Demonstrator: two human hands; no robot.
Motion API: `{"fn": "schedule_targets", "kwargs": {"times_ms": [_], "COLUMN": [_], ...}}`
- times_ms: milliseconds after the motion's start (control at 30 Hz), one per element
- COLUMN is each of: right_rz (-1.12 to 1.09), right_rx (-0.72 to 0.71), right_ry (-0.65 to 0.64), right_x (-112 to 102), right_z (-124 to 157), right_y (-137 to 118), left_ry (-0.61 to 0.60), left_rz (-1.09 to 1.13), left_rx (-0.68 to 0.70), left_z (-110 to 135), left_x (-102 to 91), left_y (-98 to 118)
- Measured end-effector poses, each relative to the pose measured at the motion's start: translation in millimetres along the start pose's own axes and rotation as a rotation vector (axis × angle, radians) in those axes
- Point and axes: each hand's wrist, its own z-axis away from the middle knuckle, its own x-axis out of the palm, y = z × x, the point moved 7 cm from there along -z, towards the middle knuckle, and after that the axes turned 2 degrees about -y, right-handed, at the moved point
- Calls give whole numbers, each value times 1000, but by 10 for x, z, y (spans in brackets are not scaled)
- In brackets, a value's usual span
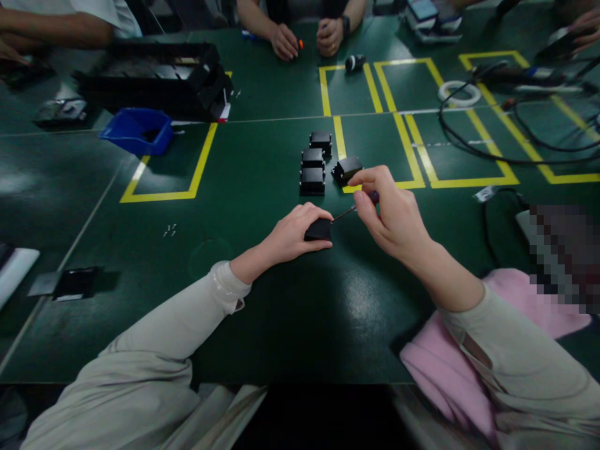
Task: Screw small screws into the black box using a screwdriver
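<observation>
My left hand (pixel 300 232) grips a small black box (pixel 318 230) on the green table, thumb along its near side and fingers over its far side. In my right hand (pixel 389 212) is a screwdriver (pixel 347 213), pinched by its dark handle. Its thin shaft slants down to the left, and the tip meets the box's right end, where a small screw seems to sit. Beyond my hands stand several similar black boxes (pixel 312 181) in a short column. Another black box (pixel 347 167) lies at an angle just behind my right fingers.
Loose screws (pixel 169 230) lie to the left. A blue bin (pixel 138 130) stands before a black crate (pixel 150 78). Pink cloth (pixel 450 356) lies under my right forearm. Black cables (pixel 469 147) and a white tape ring (pixel 459 94) are at right. A person's hands (pixel 330 36) rest across the table.
</observation>
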Motion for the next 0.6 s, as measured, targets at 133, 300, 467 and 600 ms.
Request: {"fn": "schedule_targets", "kwargs": {"times_ms": [133, 300, 467, 600], "right_rz": [22, -10, 22, -1], "right_rx": [2, 1, -2, 7], "right_ry": [-8, -7, -27, -29], "right_x": [3, 1, 8, 2], "right_z": [3, 2, -4, -6], "right_y": [0, -11, -18, -16], "left_ry": [-1, 6, 9, 11], "left_rz": [10, 15, 8, 15], "left_rx": [-2, 1, 19, 14], "left_z": [-1, 0, 3, 4], "left_x": [-3, -4, -1, -5], "left_y": [6, 4, 6, 3]}}
